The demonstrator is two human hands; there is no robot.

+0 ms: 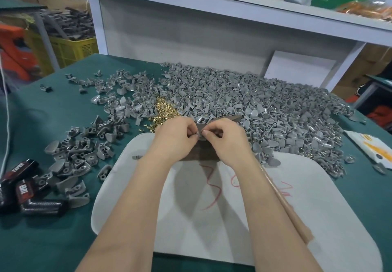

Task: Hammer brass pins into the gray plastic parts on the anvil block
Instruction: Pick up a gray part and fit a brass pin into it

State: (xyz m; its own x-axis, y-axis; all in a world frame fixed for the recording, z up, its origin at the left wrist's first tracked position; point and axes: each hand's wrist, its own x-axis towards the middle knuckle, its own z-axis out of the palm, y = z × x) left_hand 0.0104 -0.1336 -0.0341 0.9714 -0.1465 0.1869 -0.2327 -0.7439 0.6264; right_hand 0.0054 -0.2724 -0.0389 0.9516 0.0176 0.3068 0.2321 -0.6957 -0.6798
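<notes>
Near the middle of the tabletop (53, 123), the left hand (174, 138) and right hand (224, 142) meet over the block (199, 155). The curled fingers of both pinch one small gray part (199, 136). The pins (163, 112) lie just beyond the left hand.

The left hand (176, 137) and right hand (226, 140) cover most of the anvil block (198, 155); the small piece (200, 134) they pinch (plastic part or pin) is too tiny to identify.
</notes>
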